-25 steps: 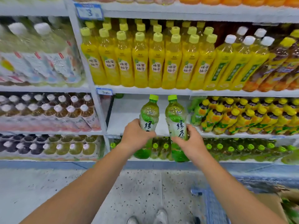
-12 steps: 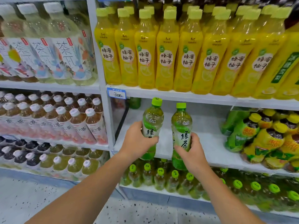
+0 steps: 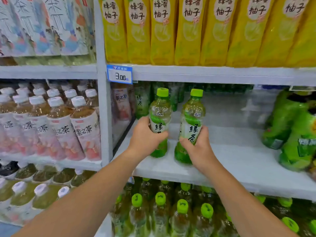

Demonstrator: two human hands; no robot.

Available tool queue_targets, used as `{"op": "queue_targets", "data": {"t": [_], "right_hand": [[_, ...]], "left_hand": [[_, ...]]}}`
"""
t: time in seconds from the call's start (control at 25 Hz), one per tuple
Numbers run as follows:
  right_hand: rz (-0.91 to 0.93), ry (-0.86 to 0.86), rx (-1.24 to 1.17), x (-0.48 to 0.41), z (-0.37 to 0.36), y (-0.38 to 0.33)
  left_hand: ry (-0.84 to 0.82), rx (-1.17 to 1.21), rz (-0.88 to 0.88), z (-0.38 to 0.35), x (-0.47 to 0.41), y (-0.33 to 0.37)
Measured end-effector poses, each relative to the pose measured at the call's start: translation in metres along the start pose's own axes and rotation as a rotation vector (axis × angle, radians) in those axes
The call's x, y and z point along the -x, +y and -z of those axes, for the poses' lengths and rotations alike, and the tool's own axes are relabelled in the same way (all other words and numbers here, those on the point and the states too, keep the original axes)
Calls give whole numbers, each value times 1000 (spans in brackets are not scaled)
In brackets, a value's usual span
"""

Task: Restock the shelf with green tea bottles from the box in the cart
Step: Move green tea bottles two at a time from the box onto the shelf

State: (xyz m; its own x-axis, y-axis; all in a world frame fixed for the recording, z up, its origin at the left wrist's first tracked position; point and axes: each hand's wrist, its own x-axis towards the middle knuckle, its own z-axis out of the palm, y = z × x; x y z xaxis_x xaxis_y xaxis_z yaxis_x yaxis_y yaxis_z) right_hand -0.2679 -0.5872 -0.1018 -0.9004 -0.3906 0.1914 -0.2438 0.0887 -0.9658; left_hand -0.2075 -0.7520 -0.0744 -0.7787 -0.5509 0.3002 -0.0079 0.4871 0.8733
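Note:
Two green tea bottles with lime caps stand upright over the white middle shelf [image 3: 239,161]. My left hand [image 3: 145,135] grips the left green tea bottle [image 3: 159,112] round its label. My right hand [image 3: 196,147] grips the right green tea bottle [image 3: 193,117] at its lower body. Both bottle bases are at or just above the shelf board; I cannot tell if they touch it. More green tea bottles [image 3: 142,101] stand at the shelf's back left. The cart and box are out of view.
Yellow citrus bottles [image 3: 188,31] fill the shelf above, its edge bearing a blue price tag [image 3: 119,74]. Green wrapped bottles [image 3: 294,134] lie at the right of the middle shelf. Lime-capped bottles [image 3: 171,211] crowd the shelf below. White-capped tea bottles [image 3: 59,127] fill the left bay.
The view has closed in on the shelf. Both hands have carried their bottles forward and in over the middle shelf board, down toward its surface.

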Motion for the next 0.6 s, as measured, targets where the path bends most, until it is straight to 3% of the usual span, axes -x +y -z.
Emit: {"op": "queue_targets", "data": {"t": [0.2, 0.32, 0.44, 0.6], "right_hand": [[126, -90, 45, -15, -15, 16], [162, -109, 107, -19, -12, 18], [211, -117, 387, -15, 1, 30], [186, -119, 434, -22, 2, 33]], "left_hand": [[74, 39, -143, -12, -9, -27], [-28, -28, -131, -5, -10, -37], [-174, -124, -94, 8, 4, -50], [-118, -218, -79, 5, -4, -62]]}}
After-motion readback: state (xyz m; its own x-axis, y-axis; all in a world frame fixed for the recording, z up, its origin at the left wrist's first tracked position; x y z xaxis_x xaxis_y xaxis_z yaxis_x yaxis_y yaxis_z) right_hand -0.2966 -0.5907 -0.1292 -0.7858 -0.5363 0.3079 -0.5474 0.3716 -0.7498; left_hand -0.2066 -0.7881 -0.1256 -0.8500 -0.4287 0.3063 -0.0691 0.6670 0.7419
